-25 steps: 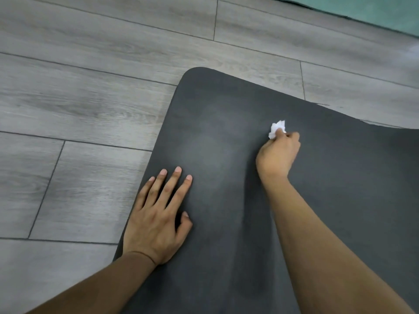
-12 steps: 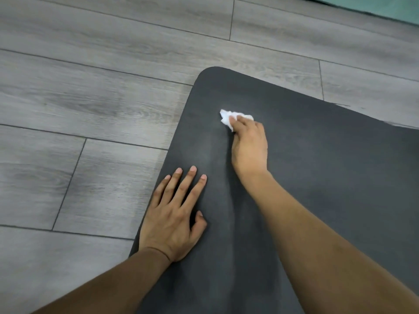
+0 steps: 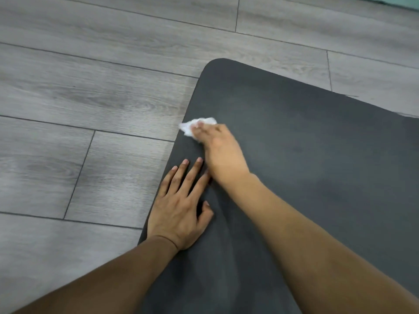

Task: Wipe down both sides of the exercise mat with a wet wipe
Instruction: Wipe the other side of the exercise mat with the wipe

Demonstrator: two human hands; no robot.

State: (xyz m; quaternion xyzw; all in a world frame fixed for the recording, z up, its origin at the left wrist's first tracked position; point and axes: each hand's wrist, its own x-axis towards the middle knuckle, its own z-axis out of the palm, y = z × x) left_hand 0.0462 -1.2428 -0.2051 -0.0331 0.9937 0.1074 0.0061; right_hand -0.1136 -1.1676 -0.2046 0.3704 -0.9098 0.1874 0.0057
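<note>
A single wide-angle camera on the person's head gives the only view. It looks forward and steeply down from above the near part of the mat (image 3: 317,159), within arm's reach of it. The left hand (image 3: 179,214), the right hand (image 3: 223,152) and the wet wipe (image 3: 192,126), which is blurred, sit near mid-picture. The floor (image 3: 90,91) fills the view left of and beyond the mat.

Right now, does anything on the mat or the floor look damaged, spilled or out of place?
Nothing looks spilled or torn. The exercise mat lies flat on the grey floor; only its far edge, at the right, seems slightly wavy. The right hand holds the crumpled wet wipe at the mat's left edge.
</note>
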